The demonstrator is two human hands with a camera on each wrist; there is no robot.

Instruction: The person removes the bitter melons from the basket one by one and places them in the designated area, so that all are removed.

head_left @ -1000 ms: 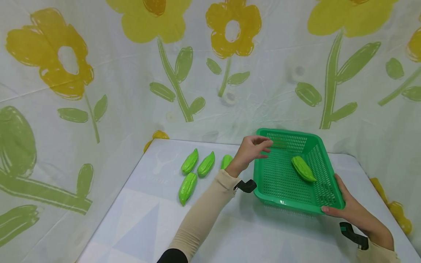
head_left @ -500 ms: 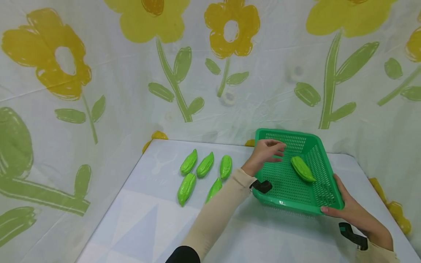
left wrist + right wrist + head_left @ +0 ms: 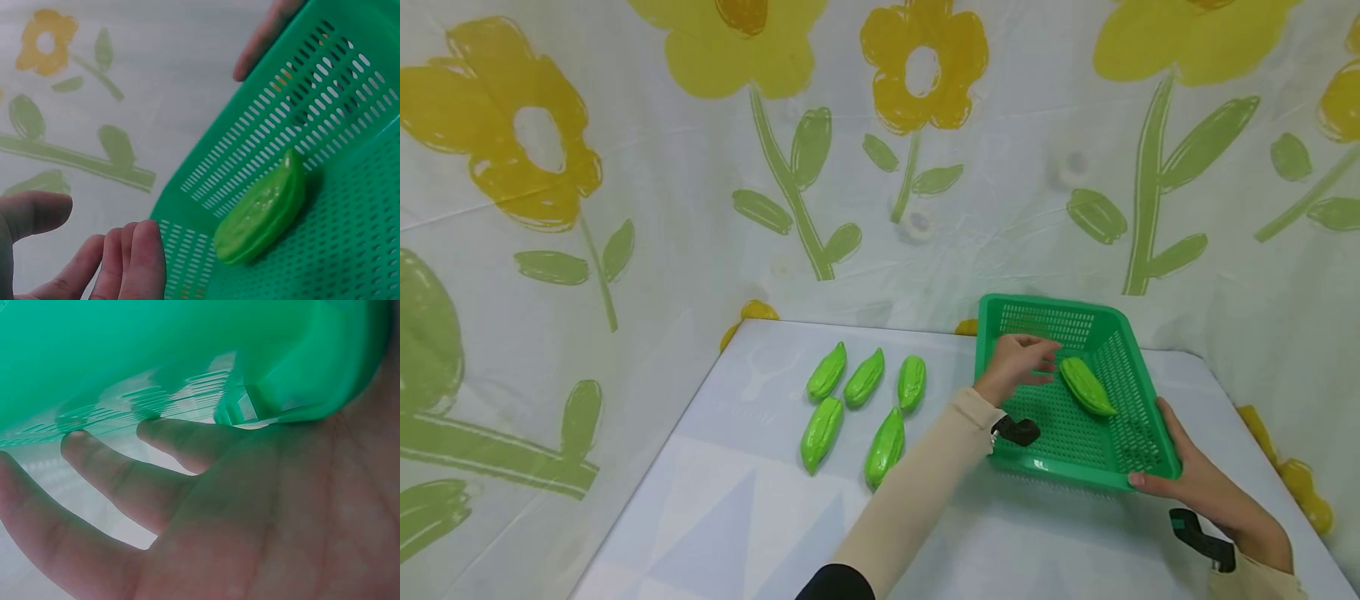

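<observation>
My left hand hovers over the left part of a green plastic basket, holding nothing. In the left wrist view its thumb and fingers stand apart, loosely bent. One ribbed green vegetable, pointed and shaped like a bitter melon, lies inside the basket, just right of that hand. My right hand grips the basket's near right corner, thumb on the rim. Seen in the right wrist view, the fingers of the right hand spread beneath the basket, which is tilted.
Several more such green vegetables lie on the white table left of the basket; the nearest vegetable is partly behind my left forearm. A curtain printed with yellow flowers hangs behind the table.
My left hand has moved right and slightly nearer, from the basket's left rim to over its inside. The forearm has uncovered more vegetables on the table. My right hand keeps its grip.
</observation>
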